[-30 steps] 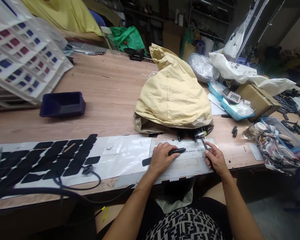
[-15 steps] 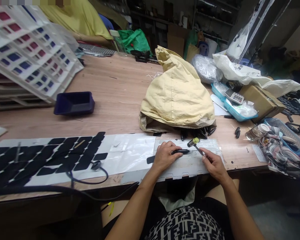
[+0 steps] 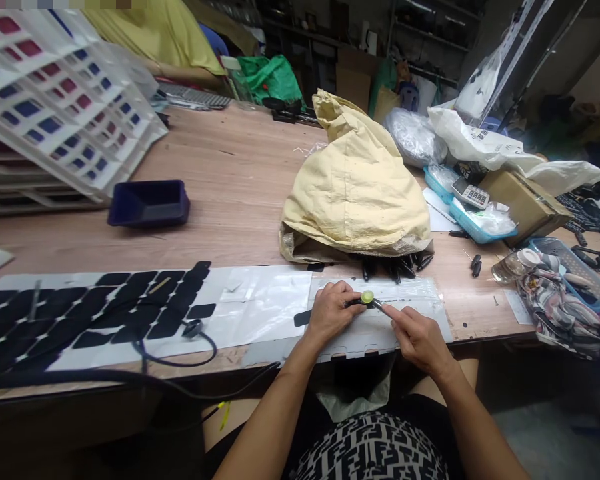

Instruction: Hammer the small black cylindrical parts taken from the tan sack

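My left hand (image 3: 331, 309) rests on a pale board (image 3: 340, 343) at the table's front edge. Its fingers pinch a slim black handle-shaped piece (image 3: 351, 303), which lies low over the board. In my right hand (image 3: 420, 339) is a small hammer, gripped by its thin shaft. The hammer's yellow-green head (image 3: 367, 297) is over the right end of the black piece and partly hides it; whether the two touch, I cannot tell. A flat black rounded strip (image 3: 303, 319) lies by my left wrist.
A yellow cloth sack (image 3: 355, 193) stands behind the board, with several black pieces (image 3: 403, 268) at its mouth. To the left are a white sheet with black pads (image 3: 145, 300), cables (image 3: 180, 363), a dark blue tray (image 3: 149, 217) and a white crate (image 3: 80, 113). A glass jar (image 3: 513, 265) stands right.
The hammer has moved left and down, from beside the black piece to over its end. My right hand moved left with it. My left hand stays in place.
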Motion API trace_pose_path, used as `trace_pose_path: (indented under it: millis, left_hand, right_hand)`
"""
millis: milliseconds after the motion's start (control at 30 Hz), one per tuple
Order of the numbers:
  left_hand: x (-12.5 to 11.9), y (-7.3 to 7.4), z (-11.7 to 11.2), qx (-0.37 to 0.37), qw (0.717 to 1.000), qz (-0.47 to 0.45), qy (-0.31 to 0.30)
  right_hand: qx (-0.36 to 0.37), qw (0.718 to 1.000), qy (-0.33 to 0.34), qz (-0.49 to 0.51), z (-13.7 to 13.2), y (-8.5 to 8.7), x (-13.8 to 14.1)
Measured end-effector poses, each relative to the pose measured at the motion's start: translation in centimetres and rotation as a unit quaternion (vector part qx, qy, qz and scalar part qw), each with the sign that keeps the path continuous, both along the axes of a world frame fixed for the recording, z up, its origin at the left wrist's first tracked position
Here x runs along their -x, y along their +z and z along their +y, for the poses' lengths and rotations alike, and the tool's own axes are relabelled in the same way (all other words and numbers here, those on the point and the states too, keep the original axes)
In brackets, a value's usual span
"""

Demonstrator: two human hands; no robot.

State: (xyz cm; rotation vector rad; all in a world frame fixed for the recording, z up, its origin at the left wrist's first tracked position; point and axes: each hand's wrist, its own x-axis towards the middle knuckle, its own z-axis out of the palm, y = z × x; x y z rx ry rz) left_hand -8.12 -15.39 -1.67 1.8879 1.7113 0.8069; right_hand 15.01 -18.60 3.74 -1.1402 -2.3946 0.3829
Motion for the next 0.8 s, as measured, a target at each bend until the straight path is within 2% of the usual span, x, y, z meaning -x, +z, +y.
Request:
trace_pose_path:
  millis: [100, 333, 500, 600, 700, 800]
  left_hand:
    - [-0.1, 0.4, -0.1, 0.004, 1.0, 0.001, -0.001]
    - [-0.1, 0.0, 0.0, 0.006, 1.0, -0.004, 0.003]
    - [-0.1, 0.2, 0.0, 0.02, 1.0, -0.003, 0.006]
    - [-0.1, 0.2, 0.0, 0.015, 1.0, -0.007, 0.002]
    - [-0.1, 0.2, 0.0, 0.015, 1.0, -0.005, 0.003]
    - [-0.1, 0.1, 0.0, 0.013, 1.0, -0.002, 0.003]
  right_hand:
    - [0.006, 1.0, -0.007, -0.026, 0.0, -0.2, 0.0]
    - [0.029, 0.998, -0.031, 0.051, -0.1, 0.4, -0.6]
    - [0.036, 0.999, -0.033, 0.007, -0.2, 0.2, -1.4]
    - [0.062, 0.996, -0.039, 0.059, 0.1, 0.1, -1.6]
    - [0.1, 0.979, -0.065, 0.164, 0.9, -0.3, -1.9]
    - [0.212, 0.925, -0.131, 0.287, 2.1, -0.9, -2.2]
